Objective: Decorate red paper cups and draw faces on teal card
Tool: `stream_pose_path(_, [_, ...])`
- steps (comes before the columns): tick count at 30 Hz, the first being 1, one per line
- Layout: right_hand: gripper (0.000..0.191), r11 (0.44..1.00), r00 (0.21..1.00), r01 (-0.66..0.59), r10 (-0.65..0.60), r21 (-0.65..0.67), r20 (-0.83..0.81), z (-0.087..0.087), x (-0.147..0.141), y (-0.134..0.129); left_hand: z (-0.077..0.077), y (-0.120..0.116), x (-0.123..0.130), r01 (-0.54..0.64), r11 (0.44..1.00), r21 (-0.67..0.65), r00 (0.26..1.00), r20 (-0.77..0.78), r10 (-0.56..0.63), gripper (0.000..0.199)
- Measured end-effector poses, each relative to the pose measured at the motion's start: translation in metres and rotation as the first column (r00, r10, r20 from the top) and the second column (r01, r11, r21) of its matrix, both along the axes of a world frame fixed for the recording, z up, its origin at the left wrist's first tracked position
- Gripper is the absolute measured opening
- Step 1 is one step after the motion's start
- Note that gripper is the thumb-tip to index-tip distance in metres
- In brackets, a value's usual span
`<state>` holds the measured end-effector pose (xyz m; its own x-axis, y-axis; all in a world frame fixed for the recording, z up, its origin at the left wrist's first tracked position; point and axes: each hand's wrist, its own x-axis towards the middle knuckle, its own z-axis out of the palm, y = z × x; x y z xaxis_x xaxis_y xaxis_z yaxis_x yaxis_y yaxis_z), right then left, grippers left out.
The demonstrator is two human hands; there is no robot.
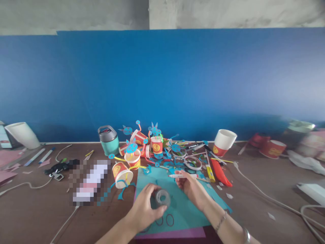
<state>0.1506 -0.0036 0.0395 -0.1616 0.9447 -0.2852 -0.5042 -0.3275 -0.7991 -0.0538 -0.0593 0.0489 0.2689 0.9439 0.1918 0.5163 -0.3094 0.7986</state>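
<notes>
My left hand [147, 208] has its thumb and fingers around a round grey tape roll [163, 198], which rests on a teal paper sheet [188, 213]. Two drawn circles [170, 220] show on the sheet just below the roll. Over the upper part of the paper, my right hand [189, 186] holds a white marker [179, 176], its tip pointing left. Pink paper shows under the sheet's lower edge.
Behind the paper stand several decorated paper cups [132, 159] among blue scraps, pens and rings. A teal jar [109, 144] is back left, stacked cups [224, 140] back right. An orange pouch [220, 173] and a cable lie right; a blurred phone lies left.
</notes>
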Motion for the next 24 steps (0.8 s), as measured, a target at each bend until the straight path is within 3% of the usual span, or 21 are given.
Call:
stream_pose_path(4, [0.022, 0.999, 0.999, -0.031, 0.032, 0.021, -0.028, -0.001, -0.006, 0.001, 0.004, 0.0, -0.002, 0.013, 1.0, -0.006, 1.0, -0.002, -0.013, 0.035])
stream_pose_path(11, [0.022, 0.998, 0.997, -0.056, 0.058, 0.03, -0.054, -0.001, -0.011, 0.0, 0.0, -0.011, 0.01, 0.191, 0.98, 0.056, 0.963, -0.203, -0.176, 0.047])
stream_pose_path(19, [0.026, 0.995, 0.996, -0.079, 0.082, 0.055, -0.046, -0.003, -0.009, -0.001, -0.002, -0.01, 0.014, 0.228, 0.972, 0.064, 0.94, -0.272, -0.203, 0.051])
stream_pose_path(24, [0.03, 0.995, 0.994, -0.094, 0.097, 0.045, -0.052, -0.008, -0.008, 0.003, -0.005, -0.011, 0.014, 0.212, 0.977, 0.04, 0.94, -0.282, -0.192, 0.072])
